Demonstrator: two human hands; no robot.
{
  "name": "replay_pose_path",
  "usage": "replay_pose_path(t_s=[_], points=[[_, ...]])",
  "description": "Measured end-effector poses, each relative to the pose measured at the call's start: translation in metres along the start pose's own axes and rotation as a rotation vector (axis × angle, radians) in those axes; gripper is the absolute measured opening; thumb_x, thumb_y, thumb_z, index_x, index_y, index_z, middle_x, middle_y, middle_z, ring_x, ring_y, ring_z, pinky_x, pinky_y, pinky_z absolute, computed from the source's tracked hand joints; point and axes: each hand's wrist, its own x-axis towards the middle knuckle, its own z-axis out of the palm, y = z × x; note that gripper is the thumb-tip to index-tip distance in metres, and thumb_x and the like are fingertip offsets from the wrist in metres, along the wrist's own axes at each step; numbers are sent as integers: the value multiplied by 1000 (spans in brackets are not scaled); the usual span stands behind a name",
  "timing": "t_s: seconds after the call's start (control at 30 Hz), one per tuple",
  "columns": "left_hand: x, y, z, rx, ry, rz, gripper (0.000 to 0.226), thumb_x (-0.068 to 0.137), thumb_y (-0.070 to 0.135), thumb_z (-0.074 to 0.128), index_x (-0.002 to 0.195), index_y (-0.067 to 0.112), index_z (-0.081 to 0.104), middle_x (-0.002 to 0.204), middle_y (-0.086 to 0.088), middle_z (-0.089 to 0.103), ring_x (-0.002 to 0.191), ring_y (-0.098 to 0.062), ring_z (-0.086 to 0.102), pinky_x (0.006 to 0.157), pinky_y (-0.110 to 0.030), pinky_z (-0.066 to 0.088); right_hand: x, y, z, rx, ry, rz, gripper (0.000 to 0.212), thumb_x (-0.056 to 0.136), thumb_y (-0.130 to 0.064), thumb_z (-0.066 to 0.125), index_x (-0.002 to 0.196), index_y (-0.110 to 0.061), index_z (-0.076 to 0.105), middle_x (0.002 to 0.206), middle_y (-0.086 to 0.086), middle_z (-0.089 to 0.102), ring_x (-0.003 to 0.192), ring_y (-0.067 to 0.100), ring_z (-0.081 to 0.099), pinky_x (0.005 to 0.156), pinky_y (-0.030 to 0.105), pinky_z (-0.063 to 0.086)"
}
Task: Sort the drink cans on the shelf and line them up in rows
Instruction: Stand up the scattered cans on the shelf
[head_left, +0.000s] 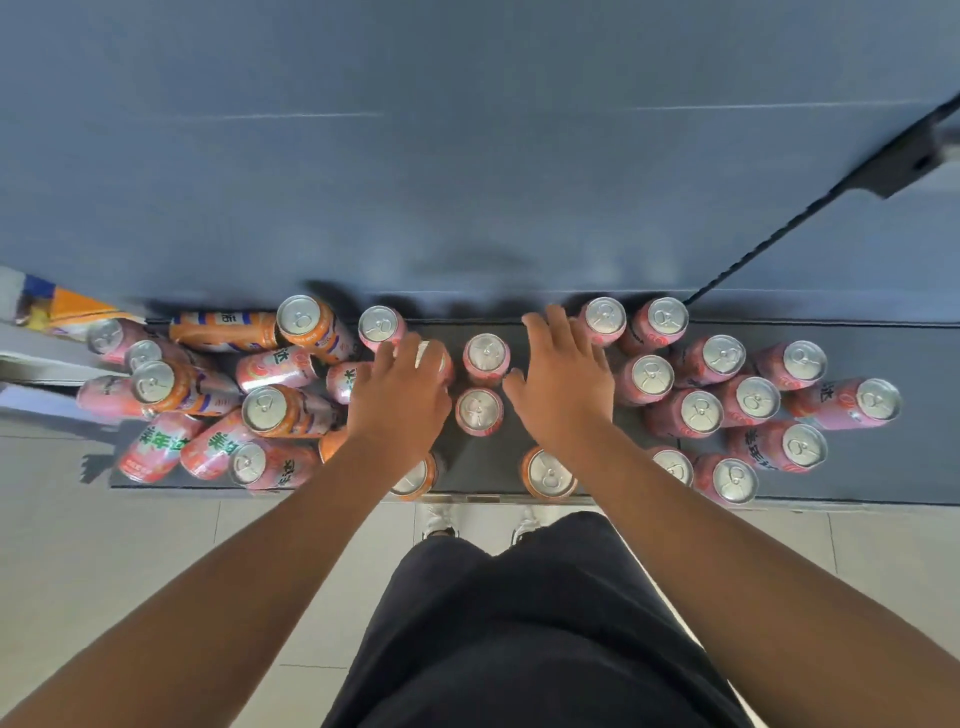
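Pink and orange drink cans cover a dark shelf (883, 467). On the left, several lie jumbled, some on their sides, such as an orange can (223, 330). On the right, several pink cans (701, 413) stand upright close together. Two pink cans (485, 353) (479, 410) stand between my hands. My left hand (400, 400) is curled over the top of a pink can (436, 358). My right hand (563, 379) hovers flat with fingers spread, holding nothing, beside a pink can (602, 318). Two orange cans (548, 474) (415, 478) stand at the front edge.
A blue-grey back panel (467, 156) rises behind the shelf. A black bracket (857, 182) runs diagonally at the upper right. Snack bags (57, 306) sit at the far left. Below the shelf edge lie a pale tiled floor (156, 545) and my feet.
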Motion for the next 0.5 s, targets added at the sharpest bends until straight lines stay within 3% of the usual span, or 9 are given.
replay_pose_path(t_s=[0.13,0.37,0.5], points=[[-26,-15,-7,52,-6,-138,54,96,35,48,145,19,34,152,-8,35,137,-32,36,106,-49,37,-10,-28,-4,-24,-60,-112,58,95,-33,52,147,-18,32,159,5,25,143,29,28,111,45,33],[-64,-54,-6,-29,-12,-250,52,98,32,45,146,21,30,156,-4,28,141,-31,28,109,-47,36,-28,-75,7,-49,-145,-201,53,94,-35,50,143,-19,37,153,4,33,135,30,39,102,44,39],[-82,-92,2,4,-24,-203,53,98,31,46,146,19,28,152,-5,31,137,-31,32,109,-46,35,-28,-113,24,-64,-171,-176,46,93,-34,50,136,-19,42,144,2,40,126,30,45,93,42,45]])
